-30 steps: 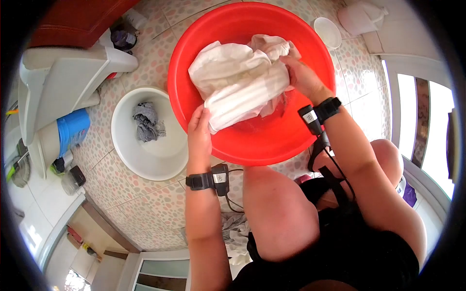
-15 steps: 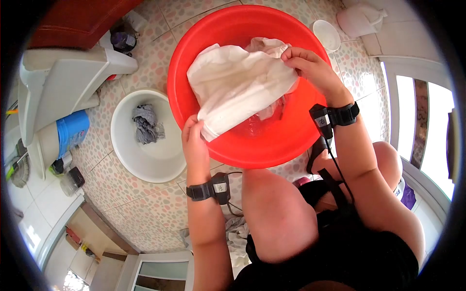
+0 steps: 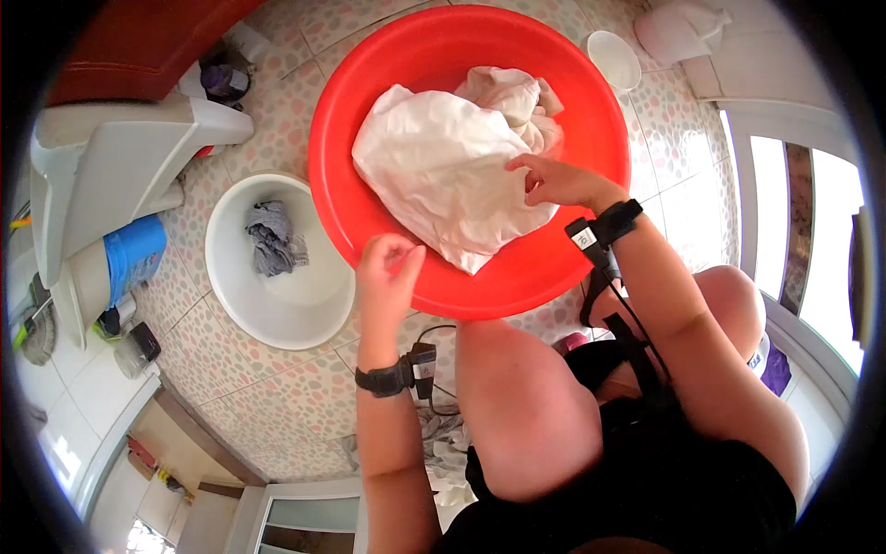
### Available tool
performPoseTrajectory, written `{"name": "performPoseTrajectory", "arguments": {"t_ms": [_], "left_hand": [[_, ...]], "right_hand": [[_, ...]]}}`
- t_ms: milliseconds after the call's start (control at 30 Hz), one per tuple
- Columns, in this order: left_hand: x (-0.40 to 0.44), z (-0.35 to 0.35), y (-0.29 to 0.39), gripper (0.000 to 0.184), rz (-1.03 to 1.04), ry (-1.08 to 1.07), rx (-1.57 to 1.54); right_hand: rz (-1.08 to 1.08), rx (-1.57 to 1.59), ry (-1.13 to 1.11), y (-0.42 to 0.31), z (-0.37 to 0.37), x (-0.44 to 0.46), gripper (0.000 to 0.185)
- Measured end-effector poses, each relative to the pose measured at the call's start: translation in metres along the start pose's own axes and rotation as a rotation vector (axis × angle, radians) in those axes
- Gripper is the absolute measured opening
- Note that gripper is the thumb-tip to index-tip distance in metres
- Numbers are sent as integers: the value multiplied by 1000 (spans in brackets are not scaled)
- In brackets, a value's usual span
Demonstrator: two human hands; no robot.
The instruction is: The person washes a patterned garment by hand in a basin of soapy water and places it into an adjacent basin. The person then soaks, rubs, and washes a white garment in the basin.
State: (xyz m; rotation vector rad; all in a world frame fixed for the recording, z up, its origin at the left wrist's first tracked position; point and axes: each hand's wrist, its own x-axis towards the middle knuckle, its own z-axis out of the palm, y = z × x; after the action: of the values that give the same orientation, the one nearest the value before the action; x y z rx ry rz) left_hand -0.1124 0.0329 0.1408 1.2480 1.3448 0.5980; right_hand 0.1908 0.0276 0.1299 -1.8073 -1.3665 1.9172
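Observation:
A white cloth (image 3: 443,166) lies spread in the large red basin (image 3: 355,235), its lower tip near the front wall. Bunched beside its upper right edge is more off-white cloth (image 3: 517,102). My left hand (image 3: 389,268) is over the basin's lower left rim, fingers curled but apart, holding nothing and clear of the cloth. Above the right part of the white cloth is my right hand (image 3: 554,182), its fingers bent and apart, with nothing seen between them; whether its fingertips touch the cloth cannot be told.
Left of the red basin stands a white basin (image 3: 226,295) with a grey cloth (image 3: 272,238) inside. A small white bowl (image 3: 614,61) and a white jug (image 3: 678,32) are at the upper right. A blue container (image 3: 136,256) is on the left, beyond the white basin.
Both hands have let go of the white cloth, which was held stretched between them. It now lies flatter in the basin. My right hand has moved down and left; my left hand slightly right.

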Motion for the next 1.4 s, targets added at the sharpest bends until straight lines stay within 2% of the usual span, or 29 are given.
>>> {"name": "performPoseTrajectory", "arguments": {"t_ms": [67, 100, 167, 200, 233, 267, 300, 367, 400, 467, 533, 600, 700, 733, 800, 833, 900, 967, 1033, 1100, 1167, 1200, 1233, 1267, 1300, 1367, 1400], "left_hand": [[7, 16, 10, 10, 303, -126, 257], [11, 25, 10, 10, 301, -128, 257], [18, 46, 7, 17, 312, -373, 381], [22, 57, 4, 17, 312, -373, 381], [26, 68, 0, 19, 294, -505, 524], [29, 76, -6, 22, 276, -637, 665], [32, 82, -18, 22, 280, -638, 661], [36, 92, -37, 25, 126, -749, 900], [38, 93, -43, 25, 125, -750, 898], [44, 93, -53, 31, -4, -820, 987], [49, 97, -62, 32, -9, -807, 1037], [49, 99, -70, 34, -19, -784, 1087], [52, 102, -87, 38, -45, -768, 1131], [57, 98, -97, 38, -17, -818, 1072], [57, 96, -94, 39, 5, -867, 1013], [56, 95, -85, 38, -6, -864, 1022], [55, 93, -84, 37, -17, -860, 1041], [61, 94, -91, 36, -95, -978, 1004], [64, 92, -38, 35, -117, -946, 1063], [65, 86, -3, 35, -142, -919, 1128], [66, 78, 11, 46, 338, -618, 1111], [68, 79, 11, 46, 343, -614, 1118], [70, 82, 9, 53, 556, -446, 1226], [74, 85, 5, 61, 767, -265, 1320], [78, 87, -3, 61, 769, -255, 1319], [87, 91, -17, 55, 513, -402, 1378], [91, 92, -19, 55, 512, -398, 1371]], "right_hand": [[3, 3, -28, 32, 5, 15, 44], [4, 4, -56, 38, 6, 17, 44], [29, -87, -13, 45, 10, 18, 43], [52, -179, 30, 48, 12, 18, 43], [54, -179, 29, 56, 18, 21, 43], [-53, -155, 59, 72, 28, 26, 44], [-160, -134, 91, 76, 32, 27, 45], [-96, -186, 58, 81, 35, 30, 45], [-36, -235, 21, 80, 39, 32, 45], [-51, -277, 52, 83, 53, 37, 49], [-71, -319, 77, 87, 65, 42, 53], [110, -461, 85, 82, 72, 47, 49], [140, -453, 101, 95, 79, 65, 46], [142, -450, 96, 103, 82, 69, 46], [-65, -730, 264, 120, 87, 80, 52], [-67, -725, 259, 128, 91, 87, 52], [59, -488, 351, 136, 97, 98, 48], [106, -475, 342, 136, 95, 103, 47], [158, -459, 329, 125, 92, 100, 47], [195, -135, 494, 116, 93, 99, 46], [220, -138, 530, 120, 97, 104, 45], [244, -160, 564, 120, 96, 108, 45], [235, -161, 569, 121, 97, 108, 45], [183, -61, 618, 83, 91, 85, 44], [131, 36, 663, 62, 85, 72, 44], [309, -305, 582, 146, 109, 124, 44], [390, -473, 528, 189, 122, 151, 43]]}}
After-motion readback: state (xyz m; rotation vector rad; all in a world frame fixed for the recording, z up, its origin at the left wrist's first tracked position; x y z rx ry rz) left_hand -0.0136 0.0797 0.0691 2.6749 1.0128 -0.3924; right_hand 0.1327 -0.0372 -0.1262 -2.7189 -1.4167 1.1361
